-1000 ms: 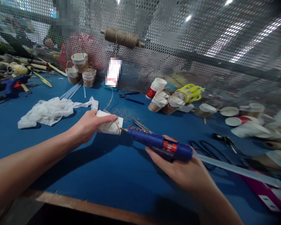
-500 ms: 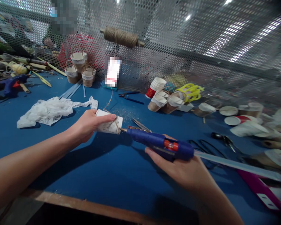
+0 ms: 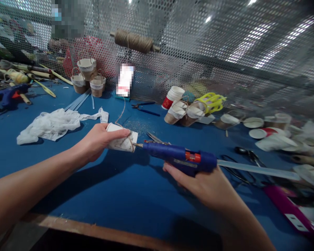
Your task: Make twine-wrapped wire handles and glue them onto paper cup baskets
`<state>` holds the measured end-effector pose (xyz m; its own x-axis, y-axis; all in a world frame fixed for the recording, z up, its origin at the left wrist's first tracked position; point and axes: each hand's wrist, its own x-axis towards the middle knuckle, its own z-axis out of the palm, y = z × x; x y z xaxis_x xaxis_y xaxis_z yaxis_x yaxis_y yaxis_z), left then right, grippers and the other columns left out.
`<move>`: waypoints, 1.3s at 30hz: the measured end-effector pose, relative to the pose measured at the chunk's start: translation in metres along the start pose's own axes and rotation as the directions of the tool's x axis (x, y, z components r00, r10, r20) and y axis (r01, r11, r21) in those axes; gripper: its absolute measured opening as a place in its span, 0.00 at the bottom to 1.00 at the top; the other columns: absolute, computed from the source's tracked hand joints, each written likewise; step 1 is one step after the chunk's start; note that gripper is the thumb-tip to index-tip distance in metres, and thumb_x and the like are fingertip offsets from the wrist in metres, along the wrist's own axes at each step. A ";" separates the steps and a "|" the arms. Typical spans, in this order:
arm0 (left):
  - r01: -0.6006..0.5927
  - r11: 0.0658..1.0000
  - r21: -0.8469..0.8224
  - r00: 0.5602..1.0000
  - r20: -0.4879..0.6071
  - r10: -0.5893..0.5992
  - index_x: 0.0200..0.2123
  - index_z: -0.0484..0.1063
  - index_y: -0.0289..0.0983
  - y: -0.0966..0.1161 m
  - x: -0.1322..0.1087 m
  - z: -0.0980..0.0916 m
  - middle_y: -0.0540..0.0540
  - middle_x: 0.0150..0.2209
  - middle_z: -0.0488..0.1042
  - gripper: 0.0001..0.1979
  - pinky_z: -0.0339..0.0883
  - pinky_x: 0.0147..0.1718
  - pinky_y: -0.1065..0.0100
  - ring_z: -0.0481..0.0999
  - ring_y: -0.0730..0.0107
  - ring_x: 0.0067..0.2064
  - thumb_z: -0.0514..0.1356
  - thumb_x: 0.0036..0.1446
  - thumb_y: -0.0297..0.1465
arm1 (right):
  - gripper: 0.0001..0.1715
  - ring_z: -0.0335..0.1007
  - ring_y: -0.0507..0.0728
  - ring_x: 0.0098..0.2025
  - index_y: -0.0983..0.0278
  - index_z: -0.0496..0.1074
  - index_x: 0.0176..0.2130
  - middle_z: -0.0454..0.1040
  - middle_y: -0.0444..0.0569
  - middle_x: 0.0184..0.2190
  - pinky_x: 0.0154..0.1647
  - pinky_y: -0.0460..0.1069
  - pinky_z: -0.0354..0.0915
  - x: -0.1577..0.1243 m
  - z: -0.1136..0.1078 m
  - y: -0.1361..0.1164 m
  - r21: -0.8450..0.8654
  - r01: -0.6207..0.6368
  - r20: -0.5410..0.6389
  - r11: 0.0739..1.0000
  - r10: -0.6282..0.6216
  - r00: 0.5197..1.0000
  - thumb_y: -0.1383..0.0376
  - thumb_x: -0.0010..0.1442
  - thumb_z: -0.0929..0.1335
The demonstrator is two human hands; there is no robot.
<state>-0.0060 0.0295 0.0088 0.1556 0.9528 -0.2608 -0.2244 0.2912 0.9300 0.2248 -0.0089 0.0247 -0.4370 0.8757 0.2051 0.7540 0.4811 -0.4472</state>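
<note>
My left hand [image 3: 99, 139] is closed round a white paper cup [image 3: 120, 143] lying on its side, the thumb pressed along its wall. Twine [image 3: 122, 113] runs from the cup back over the table, and a strand crosses the cup near its base. In my right hand [image 3: 199, 184] is a blue glue gun [image 3: 170, 153], gripped by its handle. A long clear glue stick [image 3: 256, 168] juts from its rear. The gun's nozzle is at the cup's base end, by the twine; whether it touches cannot be made out. Scissors [image 3: 155, 137] lie just behind the gun.
White lace [image 3: 52, 123] is heaped at the left. Twine-covered cups [image 3: 96, 86] stand at the back, others [image 3: 175, 115] lie right of centre. Pliers [image 3: 146, 109] lie between. A twine spool [image 3: 133, 40] hangs on the mesh panel. A second glue gun [image 3: 13, 96] sits far left.
The glue gun has levelled slightly, its rear end and glue stick rising a little. The cup stays in my left hand, nearly in place. The whole view has shifted slightly.
</note>
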 end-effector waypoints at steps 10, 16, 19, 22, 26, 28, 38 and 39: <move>-0.038 0.999 -0.012 0.999 0.013 0.038 0.23 0.73 0.31 -0.001 0.001 0.000 0.49 0.21 0.75 0.07 0.65 0.25 0.75 0.73 0.76 0.22 0.66 0.40 0.30 | 0.13 0.60 0.49 0.15 0.63 0.68 0.25 0.61 0.40 0.11 0.16 0.44 0.61 0.006 -0.007 -0.015 0.286 -0.381 0.205 0.879 0.333 0.921 0.56 0.50 0.65; -0.079 0.997 0.010 0.997 -0.002 0.079 0.23 0.73 0.32 -0.003 -0.001 0.002 0.49 0.22 0.76 0.07 0.66 0.25 0.75 0.73 0.76 0.23 0.66 0.39 0.29 | 0.14 0.58 0.48 0.14 0.64 0.67 0.24 0.61 0.39 0.10 0.16 0.43 0.60 0.009 -0.008 -0.014 0.322 -0.395 0.216 0.861 0.339 0.916 0.56 0.51 0.64; -0.102 0.995 0.013 0.995 -0.008 0.102 0.23 0.73 0.32 -0.002 -0.003 0.004 0.50 0.22 0.76 0.08 0.66 0.25 0.75 0.73 0.76 0.23 0.67 0.38 0.29 | 0.15 0.58 0.47 0.14 0.65 0.68 0.25 0.60 0.39 0.10 0.17 0.43 0.60 0.010 -0.009 -0.012 0.343 -0.382 0.201 0.858 0.330 0.922 0.56 0.53 0.64; -0.121 0.993 0.005 0.992 -0.027 0.121 0.23 0.72 0.32 -0.001 -0.004 0.004 0.51 0.21 0.75 0.09 0.65 0.24 0.77 0.72 0.77 0.23 0.67 0.37 0.29 | 0.16 0.57 0.46 0.14 0.65 0.67 0.25 0.60 0.38 0.10 0.18 0.43 0.59 0.010 -0.010 -0.011 0.372 -0.348 0.193 0.861 0.295 0.936 0.56 0.55 0.63; -0.123 0.992 0.011 0.991 -0.048 0.124 0.23 0.72 0.32 0.000 -0.005 0.004 0.51 0.20 0.74 0.08 0.65 0.23 0.77 0.71 0.78 0.21 0.67 0.37 0.28 | 0.14 0.56 0.46 0.13 0.65 0.66 0.26 0.60 0.37 0.10 0.18 0.42 0.58 0.009 -0.011 -0.010 0.388 -0.344 0.270 0.855 0.252 0.929 0.57 0.54 0.64; -0.126 0.992 0.011 0.990 -0.056 0.126 0.23 0.72 0.32 0.000 -0.005 0.004 0.51 0.20 0.74 0.08 0.64 0.22 0.77 0.71 0.78 0.21 0.67 0.37 0.28 | 0.14 0.56 0.46 0.13 0.65 0.66 0.25 0.60 0.37 0.09 0.18 0.42 0.58 0.009 -0.011 -0.009 0.387 -0.352 0.283 0.852 0.253 0.925 0.57 0.54 0.64; -0.118 0.993 0.011 0.992 -0.032 0.118 0.24 0.73 0.33 -0.002 -0.004 0.005 0.51 0.21 0.74 0.08 0.66 0.24 0.75 0.71 0.77 0.22 0.67 0.37 0.29 | 0.14 0.55 0.46 0.12 0.65 0.66 0.26 0.60 0.37 0.10 0.15 0.42 0.55 0.008 -0.010 -0.008 0.435 -0.354 0.282 0.828 0.248 0.927 0.57 0.54 0.64; -0.118 0.993 0.014 0.993 -0.031 0.118 0.24 0.73 0.33 -0.002 -0.004 0.005 0.51 0.21 0.74 0.09 0.66 0.25 0.75 0.72 0.76 0.22 0.67 0.37 0.29 | 0.14 0.56 0.46 0.12 0.65 0.66 0.26 0.60 0.37 0.10 0.15 0.42 0.55 0.008 -0.011 -0.008 0.424 -0.364 0.293 0.830 0.254 0.922 0.56 0.54 0.65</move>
<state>-0.0020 0.0244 0.0094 0.0978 0.9827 -0.1572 -0.2275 0.1759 0.9578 0.2205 -0.0050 0.0395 -0.3550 0.9174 -0.1800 0.5766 0.0633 -0.8146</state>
